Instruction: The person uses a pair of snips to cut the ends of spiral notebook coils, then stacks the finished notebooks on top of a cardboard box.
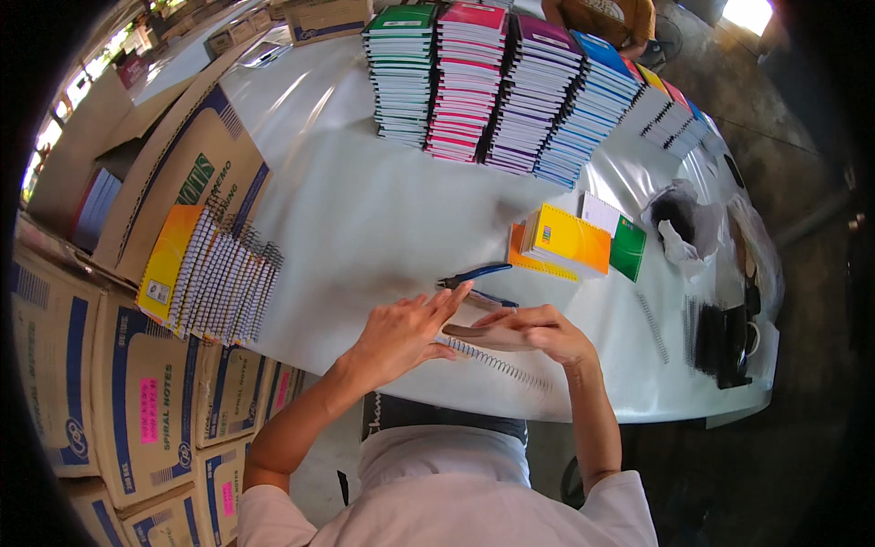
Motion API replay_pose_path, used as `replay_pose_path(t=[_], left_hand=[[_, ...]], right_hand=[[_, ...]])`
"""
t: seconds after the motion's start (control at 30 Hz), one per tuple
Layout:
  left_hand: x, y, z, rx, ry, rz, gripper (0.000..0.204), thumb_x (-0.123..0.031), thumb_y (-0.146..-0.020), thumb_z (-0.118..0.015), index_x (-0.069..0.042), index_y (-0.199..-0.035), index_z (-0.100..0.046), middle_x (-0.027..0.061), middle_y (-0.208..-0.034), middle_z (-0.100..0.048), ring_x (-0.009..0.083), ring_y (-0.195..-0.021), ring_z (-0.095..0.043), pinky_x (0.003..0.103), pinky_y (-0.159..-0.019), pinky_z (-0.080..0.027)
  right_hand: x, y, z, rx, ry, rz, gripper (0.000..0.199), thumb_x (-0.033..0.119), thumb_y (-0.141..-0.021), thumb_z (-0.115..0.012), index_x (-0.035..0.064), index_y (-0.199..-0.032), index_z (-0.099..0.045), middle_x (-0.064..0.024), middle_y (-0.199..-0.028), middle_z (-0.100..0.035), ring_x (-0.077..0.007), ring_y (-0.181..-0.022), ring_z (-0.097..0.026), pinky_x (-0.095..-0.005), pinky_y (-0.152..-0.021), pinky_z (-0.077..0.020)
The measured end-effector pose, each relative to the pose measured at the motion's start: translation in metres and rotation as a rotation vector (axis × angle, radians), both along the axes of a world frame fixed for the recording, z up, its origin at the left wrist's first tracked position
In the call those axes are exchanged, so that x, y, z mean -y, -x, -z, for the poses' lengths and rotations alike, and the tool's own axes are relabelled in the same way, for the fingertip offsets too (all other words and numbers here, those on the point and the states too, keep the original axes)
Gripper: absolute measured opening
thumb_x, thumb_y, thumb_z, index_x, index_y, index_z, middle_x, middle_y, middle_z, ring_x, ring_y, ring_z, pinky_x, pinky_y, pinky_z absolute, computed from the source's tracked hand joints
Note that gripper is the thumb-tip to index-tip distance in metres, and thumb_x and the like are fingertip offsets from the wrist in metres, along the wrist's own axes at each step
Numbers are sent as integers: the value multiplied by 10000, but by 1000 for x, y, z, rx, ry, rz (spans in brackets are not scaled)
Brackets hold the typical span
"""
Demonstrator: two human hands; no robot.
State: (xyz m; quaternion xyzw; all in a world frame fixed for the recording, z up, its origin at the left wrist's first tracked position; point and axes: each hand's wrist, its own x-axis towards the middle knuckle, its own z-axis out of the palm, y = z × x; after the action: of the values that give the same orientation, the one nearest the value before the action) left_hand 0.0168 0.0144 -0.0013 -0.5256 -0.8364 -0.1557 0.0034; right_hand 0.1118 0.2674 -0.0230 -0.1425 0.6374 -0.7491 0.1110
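A small notepad [497, 338] with a brown back is held on edge above the near side of the table. My right hand [558, 335] grips its right end, fingers curled round it. A spiral wire [499, 364] runs along the pad's lower edge, its free end sticking out past the pad to the right. My left hand [401, 333] is at the pad's left end, with thumb and fingers closed about the wire's start; the exact contact is partly hidden. Just beyond the hands lie blue-handled pliers [481, 272].
Yellow spiral notepads [565, 239] lie to the right, near a loose wire coil [653, 326] and a plastic bag [684, 228]. Tall notebook stacks [465, 87] stand at the back. Bound notebooks [214, 273] lean left beside an open carton [182, 164]; cartons [146, 392] are stacked below.
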Motion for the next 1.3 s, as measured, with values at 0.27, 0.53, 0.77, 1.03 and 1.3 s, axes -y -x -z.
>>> replay_pose_path(t=[0.27,0.53,0.77,1.03,1.3], left_hand=[[13,6,-2,-46,63,-71,1022,-536,-658,-755,-213,-1517,-307,66,-1232,-630,279,-1000,-668,383,-759,-579],[23,19,14,245,-155,-136,1013,-389,-656,-826,-261,-1516,-305,36,-1420,-527,277,-1189,-597,394,-833,-566],[24,28,31,520,-327,-219,1111,-341,-645,-865,-229,-1541,-216,94,-1388,-552,287,-1174,-603,384,-906,-542],[18,31,59,775,-634,-256,1159,-195,-625,-894,-206,-1556,-203,160,-1390,-556,213,-1233,-581,276,-855,-500],[14,32,62,814,-656,-252,1083,-153,-668,-865,-223,-1545,-233,191,-1385,-542,235,-1291,-518,314,-961,-489]], right_hand=[[15,10,-8,15,7,-10,454,363,-860,-718,19,-1155,-705,-153,-1079,-699,-291,-1124,-570,-373,-976,-442],[28,28,-15,62,-429,25,610,489,-853,-655,-46,-1142,-690,-181,-1142,-682,-306,-1216,-536,-388,-1062,-384],[27,38,-21,47,-442,26,544,462,-859,-667,11,-1162,-699,-196,-1146,-673,-295,-1179,-558,-397,-996,-430],[21,44,-25,33,-523,18,518,458,-867,-662,46,-1179,-701,-175,-1129,-682,-286,-1165,-561,-393,-984,-435],[16,47,-20,54,-347,71,601,517,-840,-661,-2,-1140,-705,-184,-1070,-695,-277,-1123,-584,-383,-978,-442]])
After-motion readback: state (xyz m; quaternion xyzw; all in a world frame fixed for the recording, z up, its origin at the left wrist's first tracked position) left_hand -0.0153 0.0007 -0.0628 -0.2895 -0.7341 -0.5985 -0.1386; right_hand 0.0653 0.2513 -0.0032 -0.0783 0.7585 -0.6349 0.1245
